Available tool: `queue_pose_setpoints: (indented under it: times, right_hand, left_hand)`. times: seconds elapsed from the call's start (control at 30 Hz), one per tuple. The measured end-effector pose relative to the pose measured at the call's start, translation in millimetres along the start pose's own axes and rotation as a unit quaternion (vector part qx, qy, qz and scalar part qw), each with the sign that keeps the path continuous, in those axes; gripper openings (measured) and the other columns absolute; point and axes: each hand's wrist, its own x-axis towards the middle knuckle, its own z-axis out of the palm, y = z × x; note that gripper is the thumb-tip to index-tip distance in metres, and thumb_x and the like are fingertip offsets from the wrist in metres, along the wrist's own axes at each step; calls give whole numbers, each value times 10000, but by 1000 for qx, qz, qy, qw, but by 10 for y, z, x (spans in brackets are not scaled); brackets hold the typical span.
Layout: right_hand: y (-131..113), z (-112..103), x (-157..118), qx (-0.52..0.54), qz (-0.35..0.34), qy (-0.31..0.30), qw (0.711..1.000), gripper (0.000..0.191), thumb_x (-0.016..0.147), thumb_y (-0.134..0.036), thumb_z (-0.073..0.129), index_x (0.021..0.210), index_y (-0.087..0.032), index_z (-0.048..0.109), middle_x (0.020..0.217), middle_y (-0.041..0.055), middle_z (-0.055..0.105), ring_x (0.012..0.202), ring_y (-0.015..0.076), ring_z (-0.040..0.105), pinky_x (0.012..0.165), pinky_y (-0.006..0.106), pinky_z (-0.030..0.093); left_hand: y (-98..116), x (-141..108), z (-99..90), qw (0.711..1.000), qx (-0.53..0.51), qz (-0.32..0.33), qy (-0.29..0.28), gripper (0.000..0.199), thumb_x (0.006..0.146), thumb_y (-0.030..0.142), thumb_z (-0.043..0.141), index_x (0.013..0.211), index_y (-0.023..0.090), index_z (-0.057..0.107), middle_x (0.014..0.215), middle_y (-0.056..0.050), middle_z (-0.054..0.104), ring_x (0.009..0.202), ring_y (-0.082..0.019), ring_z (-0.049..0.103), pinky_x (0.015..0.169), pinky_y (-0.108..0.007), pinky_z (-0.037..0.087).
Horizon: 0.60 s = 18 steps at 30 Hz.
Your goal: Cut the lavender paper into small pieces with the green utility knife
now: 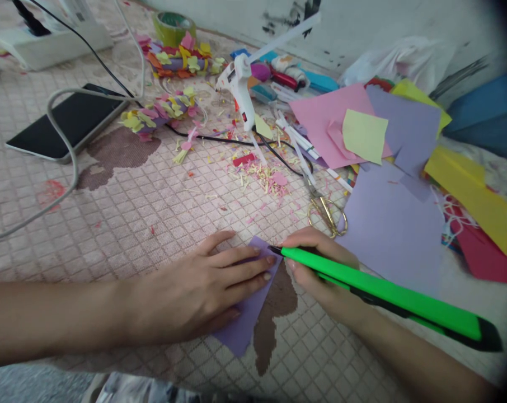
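My left hand (220, 280) lies flat with its fingers stretched out, pressing a purple paper strip (239, 341) onto the quilted cloth. The fingers hide part of the strip. In my right hand (316, 274) is a long green pen-like tool (383, 288) with black parts, gripped like a pencil. Its dark pointed tip is at the strip's upper right edge, close to my left fingertips. Whether it is a pen or a craft knife I cannot tell. Gold-handled scissors (327, 215) lie just beyond my right hand.
Coloured paper sheets (392, 229) spread on the right. A white glue gun (239, 92) stands at the back, near paper scraps (264, 179) and flower-covered rings (161, 112). A tablet-like device (64, 123), a cable (71, 157), green tape (173, 28) and a power strip (47, 47) are at the left.
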Motion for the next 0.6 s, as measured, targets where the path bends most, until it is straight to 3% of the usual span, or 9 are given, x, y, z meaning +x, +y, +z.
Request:
queue_pose_setpoints:
  times: [0.27,0.47,0.6]
  right_hand:
    - [26,-4,-23,19,5,-10,1000,181,878,-135,606,993,-257,673,871,-11,717,778,139,675,679,276,550]
    - [50,3,-30,16,9,-18,1000,186,880,-134,615,1007,-257,671,888,-10,712,792,147,665,697,291,547]
    - [28,9,-22,0,8,-16,1000,179,882,-128,604,993,-250,672,876,-11,712,780,143,666,691,285,547]
  left_hand:
    - [2,3,4,1000,-1,-2,-2,436,1044,282,494,1465,168,510,1553,-41,514,1454,-238,427,1274,-449,118]
    - [11,11,-7,1000,-4,-4,2,443,1029,263,514,1462,168,515,1533,-56,535,1446,-246,442,1263,-467,190]
    - [13,10,-5,1000,-5,-8,3,425,1044,255,473,1458,171,519,1542,-54,526,1453,-246,430,1267,-466,162]
